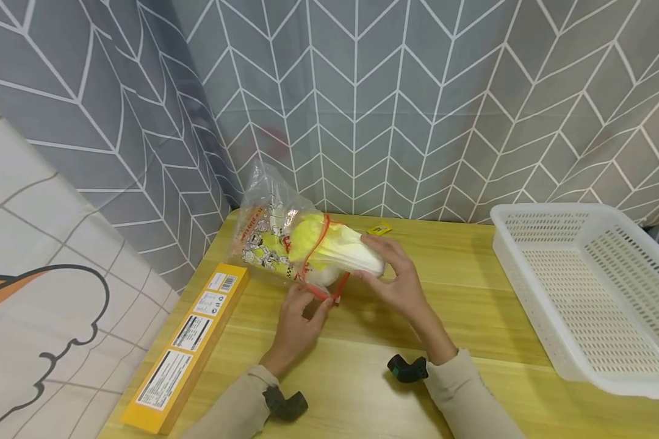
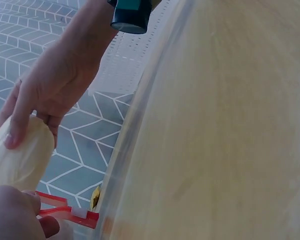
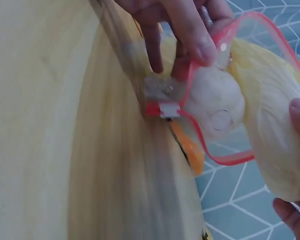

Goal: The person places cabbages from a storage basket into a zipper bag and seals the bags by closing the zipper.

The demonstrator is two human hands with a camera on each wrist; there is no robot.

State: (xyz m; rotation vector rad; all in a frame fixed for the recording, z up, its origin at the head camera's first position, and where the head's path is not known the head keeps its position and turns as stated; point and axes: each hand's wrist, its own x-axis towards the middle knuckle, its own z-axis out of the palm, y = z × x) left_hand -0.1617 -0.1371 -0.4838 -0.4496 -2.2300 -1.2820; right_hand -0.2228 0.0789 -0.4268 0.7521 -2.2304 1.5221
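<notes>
While the cabbage [image 1: 337, 250] lies half in and half out of the zip bag [image 1: 271, 235] just above the middle of the head view, both hands are busy at the bag's red-edged mouth. The left hand [image 1: 299, 320] pinches the red rim near its white slider [image 3: 167, 109], fingers curled on the plastic. The right hand [image 1: 398, 274] cups the pale stem end of the cabbage, fingers wrapped over the top and thumb beneath.

The leafy yellow tip is already inside the printed bag, whose far end stands puffed up toward the curtain. The thick white base still pokes out through the opening, which looks stretched tight around it.

To my eye the risk sits at that rim: pushed too hard, the wide base could split the seam or pull the plastic out of the left pinch. The bag could also slide along the wooden table [image 1: 472, 317], since only that pinch anchors it.

A yellow box [image 1: 189, 347] lies at the lower left and a white basket [image 1: 587, 286] at the right, both well apart from the hands.
</notes>
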